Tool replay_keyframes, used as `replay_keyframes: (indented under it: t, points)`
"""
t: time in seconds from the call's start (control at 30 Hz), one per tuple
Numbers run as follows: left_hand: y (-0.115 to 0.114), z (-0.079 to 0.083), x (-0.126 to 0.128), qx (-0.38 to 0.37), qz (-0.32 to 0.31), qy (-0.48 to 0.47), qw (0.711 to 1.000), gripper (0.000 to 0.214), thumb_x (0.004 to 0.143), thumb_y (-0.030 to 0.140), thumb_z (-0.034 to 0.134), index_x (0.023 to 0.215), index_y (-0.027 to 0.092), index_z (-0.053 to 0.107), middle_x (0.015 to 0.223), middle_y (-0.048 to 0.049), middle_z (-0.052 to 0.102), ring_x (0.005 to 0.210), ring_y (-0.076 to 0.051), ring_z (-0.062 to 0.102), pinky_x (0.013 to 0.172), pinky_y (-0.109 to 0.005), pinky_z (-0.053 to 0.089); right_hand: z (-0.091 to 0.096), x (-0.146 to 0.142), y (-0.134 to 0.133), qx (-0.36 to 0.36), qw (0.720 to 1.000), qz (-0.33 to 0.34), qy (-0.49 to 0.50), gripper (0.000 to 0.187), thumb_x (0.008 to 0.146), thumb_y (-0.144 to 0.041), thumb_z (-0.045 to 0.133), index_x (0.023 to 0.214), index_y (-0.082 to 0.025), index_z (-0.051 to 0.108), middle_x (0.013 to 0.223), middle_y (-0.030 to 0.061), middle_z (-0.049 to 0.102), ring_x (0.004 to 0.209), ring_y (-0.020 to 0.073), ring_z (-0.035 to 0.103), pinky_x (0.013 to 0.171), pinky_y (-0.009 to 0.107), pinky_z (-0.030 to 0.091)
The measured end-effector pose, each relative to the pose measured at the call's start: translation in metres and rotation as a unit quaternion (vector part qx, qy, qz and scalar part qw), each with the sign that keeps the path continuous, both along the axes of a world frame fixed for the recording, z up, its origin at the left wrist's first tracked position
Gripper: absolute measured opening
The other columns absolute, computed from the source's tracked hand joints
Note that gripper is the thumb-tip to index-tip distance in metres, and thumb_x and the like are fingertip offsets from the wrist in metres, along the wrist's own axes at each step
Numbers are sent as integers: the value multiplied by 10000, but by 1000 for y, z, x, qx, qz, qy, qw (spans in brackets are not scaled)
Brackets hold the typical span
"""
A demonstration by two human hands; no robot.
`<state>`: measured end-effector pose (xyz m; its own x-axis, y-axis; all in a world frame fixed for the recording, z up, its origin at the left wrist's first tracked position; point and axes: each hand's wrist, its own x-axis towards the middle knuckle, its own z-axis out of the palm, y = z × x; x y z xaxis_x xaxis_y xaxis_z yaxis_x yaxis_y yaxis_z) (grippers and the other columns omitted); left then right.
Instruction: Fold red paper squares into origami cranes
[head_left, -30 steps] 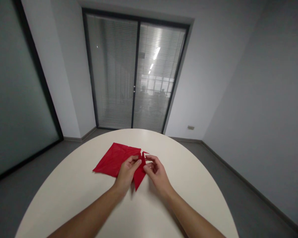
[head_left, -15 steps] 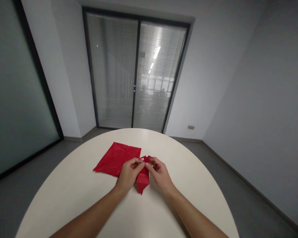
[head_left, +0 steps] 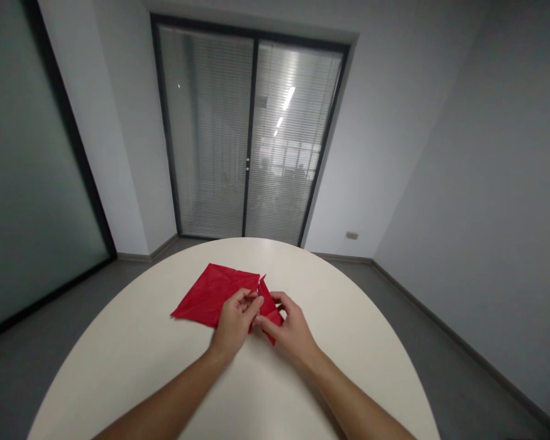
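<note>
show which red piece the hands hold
The folded piece, held by the left hand and right hand; the other, a wider sheet, lies flat on the table.

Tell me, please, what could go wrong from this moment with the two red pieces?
The folded red piece is between the fingers of the left hand and right hand; uneven pulling might tear or miscrease it.

The left hand overlaps the flat red sheet in view, so it might drag or wrinkle that sheet, though contact is unclear.
</note>
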<state>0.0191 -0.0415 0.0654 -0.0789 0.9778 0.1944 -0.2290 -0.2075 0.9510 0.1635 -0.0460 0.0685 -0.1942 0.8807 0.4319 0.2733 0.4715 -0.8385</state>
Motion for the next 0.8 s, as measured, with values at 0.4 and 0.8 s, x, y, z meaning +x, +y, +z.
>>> replay_keyframes:
  t: [0.4,0.8]
  points:
    - [5,-8,-5,63,17,64,996,235,732,315,733,917,189,660,914,-37,703,814,-195,687,706,-287,554,3,2,2,-59,993,72,70,382,816,-302,741,1186,-216,691,1159,80,734,993,237,691,935,406,530]
    - [9,-15,-9,62,9,87,994,201,822,356,667,899,171,656,882,-62,712,847,-209,681,789,-313,530,2,9,8,-93,977,164,103,382,897,-447,679,1210,-231,715,1171,82,736,1098,287,673,1003,464,497]
